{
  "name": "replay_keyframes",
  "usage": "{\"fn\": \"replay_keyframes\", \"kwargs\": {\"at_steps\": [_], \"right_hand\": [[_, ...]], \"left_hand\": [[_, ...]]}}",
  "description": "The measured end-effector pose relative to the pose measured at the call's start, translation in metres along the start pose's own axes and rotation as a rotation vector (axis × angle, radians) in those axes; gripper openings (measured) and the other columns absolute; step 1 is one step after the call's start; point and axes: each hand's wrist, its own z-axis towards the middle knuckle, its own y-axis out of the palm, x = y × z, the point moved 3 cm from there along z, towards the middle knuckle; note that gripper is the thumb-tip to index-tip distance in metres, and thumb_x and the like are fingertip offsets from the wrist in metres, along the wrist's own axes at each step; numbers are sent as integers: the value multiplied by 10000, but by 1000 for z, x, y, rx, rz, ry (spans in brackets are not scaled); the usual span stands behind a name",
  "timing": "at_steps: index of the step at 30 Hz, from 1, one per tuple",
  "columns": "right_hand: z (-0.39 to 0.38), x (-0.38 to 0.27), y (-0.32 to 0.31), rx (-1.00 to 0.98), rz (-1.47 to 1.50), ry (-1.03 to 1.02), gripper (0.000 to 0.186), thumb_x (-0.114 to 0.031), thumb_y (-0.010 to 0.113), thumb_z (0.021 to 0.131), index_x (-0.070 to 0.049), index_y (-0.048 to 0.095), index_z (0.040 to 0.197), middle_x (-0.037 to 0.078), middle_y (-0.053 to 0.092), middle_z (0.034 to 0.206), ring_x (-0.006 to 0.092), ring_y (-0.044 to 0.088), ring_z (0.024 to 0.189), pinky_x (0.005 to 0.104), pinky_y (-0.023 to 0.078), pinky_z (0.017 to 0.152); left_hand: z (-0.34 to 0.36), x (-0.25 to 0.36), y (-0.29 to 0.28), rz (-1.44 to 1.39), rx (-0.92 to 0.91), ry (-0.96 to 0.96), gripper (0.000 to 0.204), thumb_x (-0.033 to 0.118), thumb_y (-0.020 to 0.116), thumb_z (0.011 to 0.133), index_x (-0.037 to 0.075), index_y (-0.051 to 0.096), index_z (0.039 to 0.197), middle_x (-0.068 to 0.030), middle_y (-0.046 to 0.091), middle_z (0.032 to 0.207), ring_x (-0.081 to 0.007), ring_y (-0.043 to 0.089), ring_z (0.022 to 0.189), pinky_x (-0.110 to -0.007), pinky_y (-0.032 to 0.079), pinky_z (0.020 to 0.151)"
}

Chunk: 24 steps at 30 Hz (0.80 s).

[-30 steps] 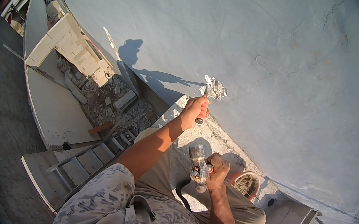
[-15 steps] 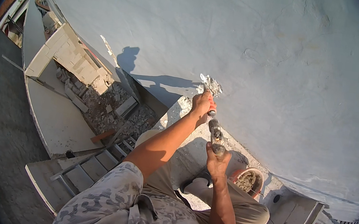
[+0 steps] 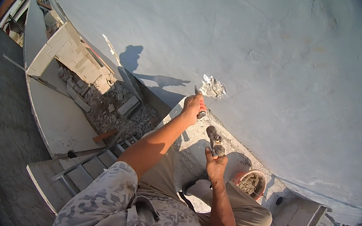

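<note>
My left hand (image 3: 191, 108) is wrapped round a chisel (image 3: 202, 110) with a red grip. Its dark tip points up, just left of a rough white chipped patch (image 3: 213, 88) in the grey wall. Lower and to the right, my right hand (image 3: 216, 165) grips a hammer (image 3: 214, 138) by its handle, most of which the fingers hide. The hammer's worn head is apart from the chisel's butt end.
A bucket (image 3: 263, 188) of wet-looking mortar stands by my right knee on the rough ledge (image 3: 194, 131). Down on the left lie a metal ladder (image 3: 97, 162), light panels (image 3: 59, 120) and broken rubble (image 3: 110, 108). A cable (image 3: 316, 193) runs along the wall's foot.
My left hand has drawn the chisel left and slightly down, off the chipped patch. My right hand with the hammer has shifted slightly, and the gap between the two tools has widened.
</note>
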Motion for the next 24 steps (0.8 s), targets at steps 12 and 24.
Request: {"fn": "replay_keyframes", "kwargs": {"at_steps": [12, 24], "right_hand": [[-20, -30, -20, 192, -252, -544, 230, -162, 654, 860, -9, 564, 713, 42, 524, 597, 145, 460, 503, 306, 365, 493], [0, -34, -3, 70, -124, -252, 198, -122, 645, 812, 32, 565, 718, 164, 563, 585, 303, 551, 495, 347, 438, 509]], "left_hand": [[-7, -15, -4, -92, -303, -87, 317, 312, 548, 973, -4, 562, 995, 85, 335, 628, -10, 284, 484, -180, 284, 392], [1, -14, 2, -36, -222, -49, 328, 312, 538, 968, -11, 571, 923, 12, 411, 604, -94, 427, 472, -227, 395, 391]]}}
